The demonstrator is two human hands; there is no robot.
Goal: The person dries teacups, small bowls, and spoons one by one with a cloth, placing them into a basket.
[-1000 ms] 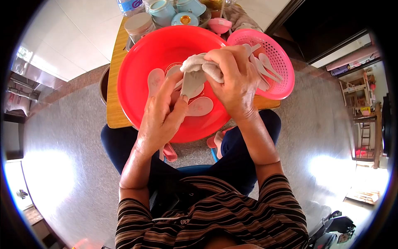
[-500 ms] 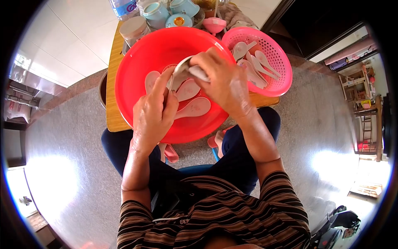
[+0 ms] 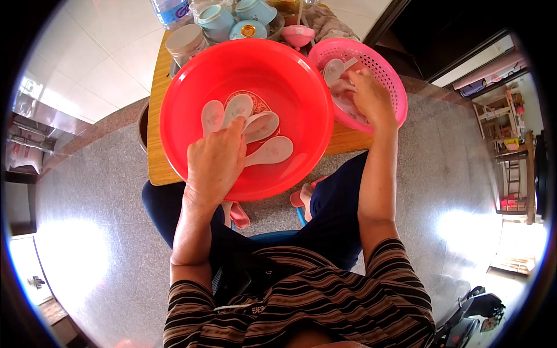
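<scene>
My left hand (image 3: 214, 159) is over the red basin (image 3: 301, 174), its fingers closed at the handle end of a white ceramic soup spoon (image 3: 238, 107). Around that hand in the basin lie more white soup spoons: one at its left (image 3: 213, 115), one at its right (image 3: 261, 126) and one lower right (image 3: 274, 151). My right hand (image 3: 373, 95) reaches down into the pink colander (image 3: 397, 110), among soup spoons (image 3: 334, 71) there. Its fingertips are blurred and partly hidden, so whether they still grip a spoon is unclear.
The basin and colander stand on a wooden table (image 3: 156, 151). Behind them are a lidded jar (image 3: 185, 43), light-blue cups (image 3: 216, 22), a pink bowl-like item (image 3: 299, 36), a plastic bottle (image 3: 171, 11) and a grey-brown cloth (image 3: 336, 29).
My right hand has left the basin and moved right into the colander. My left hand has lowered slightly toward the spoons in the basin, and the hands are now apart.
</scene>
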